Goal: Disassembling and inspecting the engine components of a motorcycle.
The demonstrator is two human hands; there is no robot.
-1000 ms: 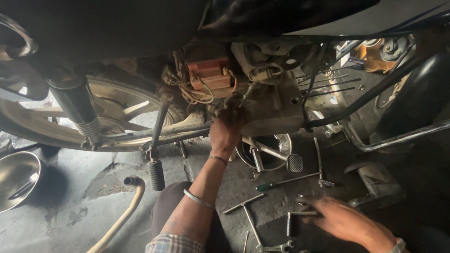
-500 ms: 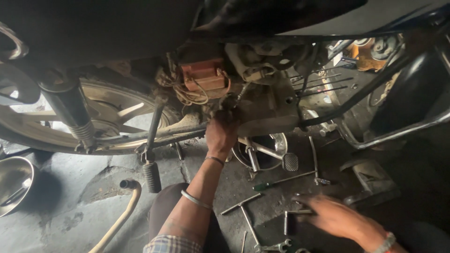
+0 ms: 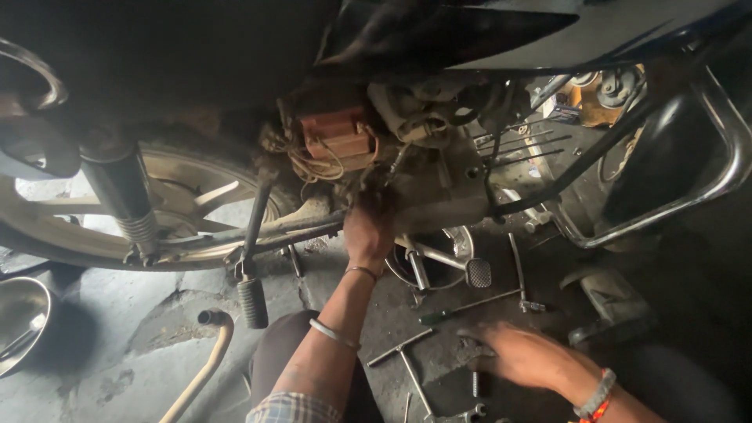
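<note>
My left hand reaches up under the motorcycle engine. Its back faces me and its fingers are hidden against the metal, so I cannot see what it grips. My right hand lies low over the floor with fingers spread, resting among loose tools. A T-handle wrench lies just left of its fingertips. A green-handled screwdriver lies just above them, and a small socket sits below them.
The rear wheel and shock absorber fill the left. A footpeg hangs down, with a detached exhaust pipe on the floor and a metal bowl far left. A chrome crash guard curves at the right.
My right hand has slid left along the floor to the tools. My left hand has stayed under the engine.
</note>
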